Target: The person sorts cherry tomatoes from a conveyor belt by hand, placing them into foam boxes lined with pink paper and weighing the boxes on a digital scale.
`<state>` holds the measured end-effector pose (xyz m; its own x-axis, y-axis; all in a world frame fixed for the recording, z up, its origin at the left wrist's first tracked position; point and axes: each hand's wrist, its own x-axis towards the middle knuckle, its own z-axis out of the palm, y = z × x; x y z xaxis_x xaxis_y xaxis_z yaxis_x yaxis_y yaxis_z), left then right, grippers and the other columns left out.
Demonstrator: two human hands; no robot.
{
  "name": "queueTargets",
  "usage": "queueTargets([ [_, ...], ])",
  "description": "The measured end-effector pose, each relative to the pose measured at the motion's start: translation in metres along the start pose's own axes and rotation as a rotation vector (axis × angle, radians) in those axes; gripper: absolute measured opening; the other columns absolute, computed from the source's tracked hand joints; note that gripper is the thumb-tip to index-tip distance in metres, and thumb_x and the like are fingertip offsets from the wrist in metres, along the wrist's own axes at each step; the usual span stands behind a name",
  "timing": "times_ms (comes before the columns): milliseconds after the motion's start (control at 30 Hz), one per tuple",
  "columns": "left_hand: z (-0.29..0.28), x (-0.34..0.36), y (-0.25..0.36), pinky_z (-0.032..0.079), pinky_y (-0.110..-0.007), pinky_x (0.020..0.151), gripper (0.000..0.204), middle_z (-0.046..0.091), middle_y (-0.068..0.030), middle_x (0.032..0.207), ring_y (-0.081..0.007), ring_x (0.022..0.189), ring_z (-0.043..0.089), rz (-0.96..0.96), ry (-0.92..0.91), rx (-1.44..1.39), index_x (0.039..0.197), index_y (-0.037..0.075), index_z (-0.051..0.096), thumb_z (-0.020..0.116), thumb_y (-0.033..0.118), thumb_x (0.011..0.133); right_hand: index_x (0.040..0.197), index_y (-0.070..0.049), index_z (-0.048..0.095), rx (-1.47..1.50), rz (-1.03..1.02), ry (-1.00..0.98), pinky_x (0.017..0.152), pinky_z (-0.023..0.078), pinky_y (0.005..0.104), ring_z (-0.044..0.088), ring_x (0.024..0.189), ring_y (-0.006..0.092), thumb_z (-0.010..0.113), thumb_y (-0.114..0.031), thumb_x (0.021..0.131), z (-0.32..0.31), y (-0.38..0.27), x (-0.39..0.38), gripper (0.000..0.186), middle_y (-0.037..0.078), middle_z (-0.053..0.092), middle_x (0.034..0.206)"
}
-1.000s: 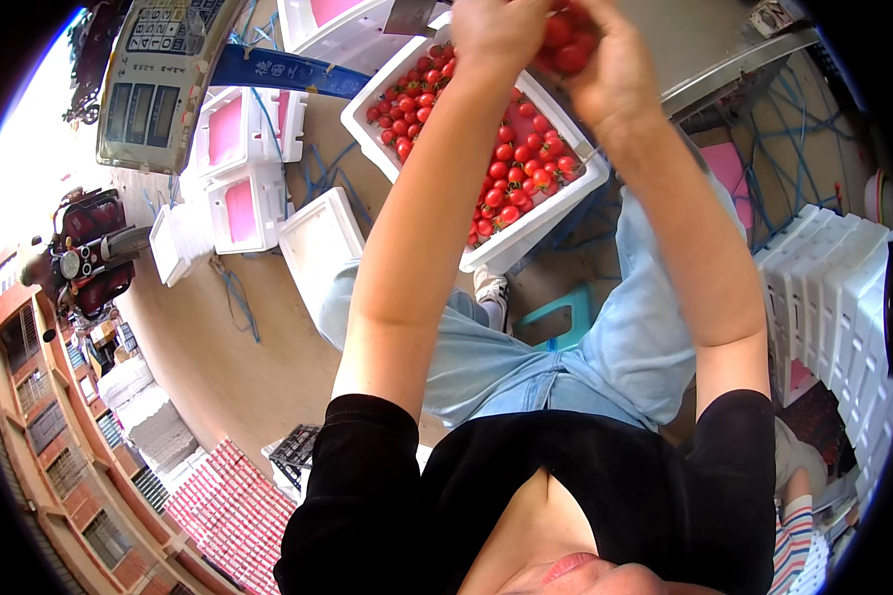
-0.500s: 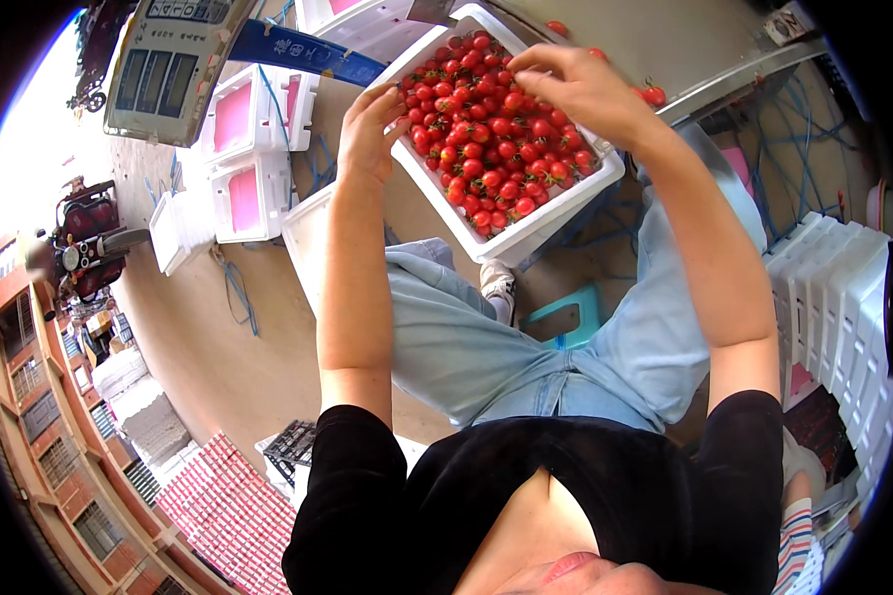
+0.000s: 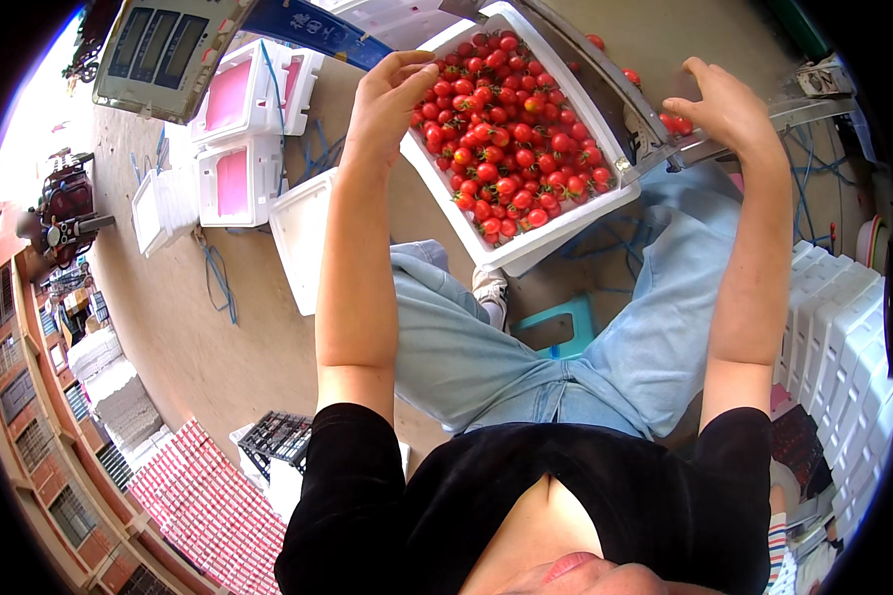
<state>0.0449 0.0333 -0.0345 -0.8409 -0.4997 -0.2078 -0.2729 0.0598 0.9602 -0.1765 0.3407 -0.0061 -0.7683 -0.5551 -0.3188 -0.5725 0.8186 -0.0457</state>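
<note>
A white foam box [image 3: 522, 256] full of small red cherry tomatoes [image 3: 511, 139], some with green stems, stands in front of my knees. My left hand [image 3: 392, 94] is at the box's left rim beside the tomatoes, its thumb and fingers apart and nothing visible in them. To the right of the box, my right hand [image 3: 729, 109] hovers over the metal-rimmed tray [image 3: 655, 45], thumb and forefinger spread. Just left of its thumb lie a few loose tomatoes [image 3: 677, 124] by the tray's rim.
A scale display [image 3: 159, 50] on a blue arm [image 3: 313, 35] juts in at the upper left. White boxes with pink panels [image 3: 233, 183] stand below it, near a white lid [image 3: 303, 238]. A turquoise stool [image 3: 571, 322] sits between my legs. White crates [image 3: 843, 337] are stacked at right.
My right hand has moved right, from above the tomatoes in the box to the metal-rimmed tray. My left hand has shifted slightly up and right, its fingers more extended.
</note>
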Motion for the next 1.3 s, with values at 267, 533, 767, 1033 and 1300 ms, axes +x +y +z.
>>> queueTargets([
  [267, 0.027, 0.008, -0.004, 0.049, -0.025, 0.085, 0.033, 0.069, -0.0074, 0.100, -0.0111, 0.093, 0.063, 0.007, -0.103, 0.131, 0.117, 0.001, 0.064, 0.068, 0.022, 0.092, 0.137, -0.008, 0.045, 0.211, -0.156, -0.138, 0.092, 0.050, 0.0435, 0.059, 0.112, 0.0371, 0.064, -0.014, 0.088, 0.005, -0.013, -0.006, 0.053, 0.021, 0.061, 0.121],
  [533, 0.043, 0.008, -0.009, 0.052, -0.029, 0.090, 0.034, 0.066, -0.0111, 0.112, -0.0164, 0.105, 0.063, 0.107, -0.123, 0.086, 0.122, -0.001, 0.059, 0.066, 0.012, 0.092, 0.127, -0.003, 0.049, 0.266, -0.196, -0.185, 0.093, 0.048, 0.0440, 0.057, 0.113, 0.0394, 0.062, -0.005, 0.086, 0.013, -0.027, 0.010, 0.043, 0.023, 0.061, 0.118],
  [767, 0.091, 0.079, 0.042, 0.048, -0.036, 0.098, 0.032, 0.065, -0.0166, 0.117, -0.0263, 0.113, 0.063, 0.575, -0.063, 0.545, 0.124, 0.000, 0.058, 0.055, 0.010, 0.093, 0.117, 0.005, 0.049, 0.410, -0.112, -0.088, 0.089, 0.048, 0.0496, 0.060, 0.103, 0.0463, 0.053, -0.016, 0.094, 0.022, -0.032, 0.016, 0.032, 0.032, 0.063, 0.104],
  [1033, 0.152, 0.173, 0.076, 0.043, -0.046, 0.104, 0.046, 0.056, -0.0207, 0.133, -0.0401, 0.127, 0.050, 0.132, -0.202, 1.524, 0.125, 0.004, 0.061, 0.049, 0.035, 0.094, 0.137, 0.000, 0.038, 0.660, -0.015, 0.048, 0.098, 0.044, 0.0508, 0.051, 0.117, 0.0509, 0.048, -0.014, 0.094, 0.027, -0.062, 0.023, 0.046, 0.036, 0.050, 0.124],
  [1300, 0.178, 0.162, 0.053, 0.049, -0.047, 0.093, 0.046, 0.067, -0.0198, 0.114, -0.0358, 0.110, 0.064, 0.181, -0.262, 1.408, 0.122, 0.006, 0.057, 0.051, 0.041, 0.094, 0.138, -0.003, 0.046, 1.616, 0.206, 0.154, 0.102, 0.044, 0.0434, 0.053, 0.123, 0.0377, 0.058, -0.032, 0.091, 0.061, -0.086, 0.077, 0.056, 0.024, 0.050, 0.136],
])
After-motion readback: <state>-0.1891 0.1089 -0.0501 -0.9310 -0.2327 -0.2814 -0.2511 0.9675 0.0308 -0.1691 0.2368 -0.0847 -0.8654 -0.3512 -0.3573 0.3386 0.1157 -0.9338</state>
